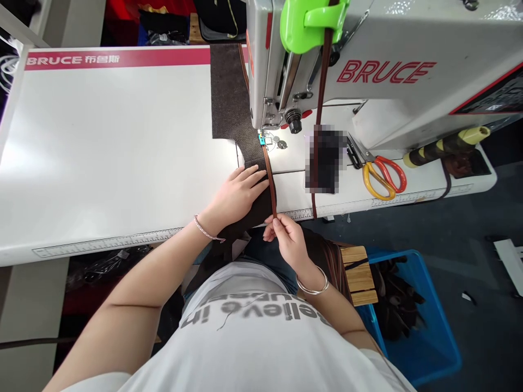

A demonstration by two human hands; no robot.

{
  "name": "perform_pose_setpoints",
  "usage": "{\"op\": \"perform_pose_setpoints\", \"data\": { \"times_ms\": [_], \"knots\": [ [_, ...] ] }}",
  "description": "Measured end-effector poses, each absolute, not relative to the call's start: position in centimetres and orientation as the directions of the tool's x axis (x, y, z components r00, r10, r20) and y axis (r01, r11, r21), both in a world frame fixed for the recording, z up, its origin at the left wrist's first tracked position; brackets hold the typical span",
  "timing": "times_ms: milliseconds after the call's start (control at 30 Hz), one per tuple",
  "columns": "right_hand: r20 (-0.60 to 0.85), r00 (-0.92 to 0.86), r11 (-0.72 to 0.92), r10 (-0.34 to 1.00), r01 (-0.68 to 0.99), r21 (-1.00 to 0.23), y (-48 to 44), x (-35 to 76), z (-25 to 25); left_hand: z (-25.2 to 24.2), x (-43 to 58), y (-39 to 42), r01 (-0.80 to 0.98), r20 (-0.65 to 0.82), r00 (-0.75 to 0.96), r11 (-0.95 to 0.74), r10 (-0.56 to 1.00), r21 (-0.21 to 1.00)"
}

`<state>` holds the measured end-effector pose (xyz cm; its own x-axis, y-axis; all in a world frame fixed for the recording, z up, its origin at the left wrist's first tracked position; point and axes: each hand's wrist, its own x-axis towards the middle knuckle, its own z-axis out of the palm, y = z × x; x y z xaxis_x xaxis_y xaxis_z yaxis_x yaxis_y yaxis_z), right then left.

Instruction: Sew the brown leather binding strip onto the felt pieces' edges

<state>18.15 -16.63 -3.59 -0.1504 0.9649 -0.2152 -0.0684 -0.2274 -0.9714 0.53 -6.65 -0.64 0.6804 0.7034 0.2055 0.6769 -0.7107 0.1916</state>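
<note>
A dark brown fabric piece (231,92) runs over the sewing machine's white bed, its right edge beneath the presser foot (262,139). My left hand (241,196) lies flat on the fabric below the foot, fingers spread. A reddish-brown strip (270,179) comes down from the foot along the fabric's edge. Its lower part is pinched between thumb and finger of my right hand (288,237), just off the table's front edge. The fabric's lower end hangs over that edge toward my lap.
Right of the needle area are scissors (384,174) with red and yellow handles and a yellow-and-dark cone (447,147). Another brown strip hangs from a green holder (302,27). A blue bin (439,332) with dark pieces stands at lower right.
</note>
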Motion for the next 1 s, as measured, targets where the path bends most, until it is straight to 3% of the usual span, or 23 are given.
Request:
{"op": "perform_pose_setpoints", "data": {
  "times_ms": [833, 1000],
  "knots": [
    [-0.239, -0.124, -0.245, 0.963, -0.04, -0.969, -16.68, 18.4, -3.5, -0.85, -0.1, -5.88, 0.664, 0.227, 0.676, -0.713, 0.701, 0.224],
    [-0.231, -0.126, -0.218, 0.965, 0.109, -0.97, -16.89, 19.14, -2.82, -0.92, -0.12, -5.71, 0.659, 0.232, 0.673, -0.712, 0.702, 0.243]
  ]
}}
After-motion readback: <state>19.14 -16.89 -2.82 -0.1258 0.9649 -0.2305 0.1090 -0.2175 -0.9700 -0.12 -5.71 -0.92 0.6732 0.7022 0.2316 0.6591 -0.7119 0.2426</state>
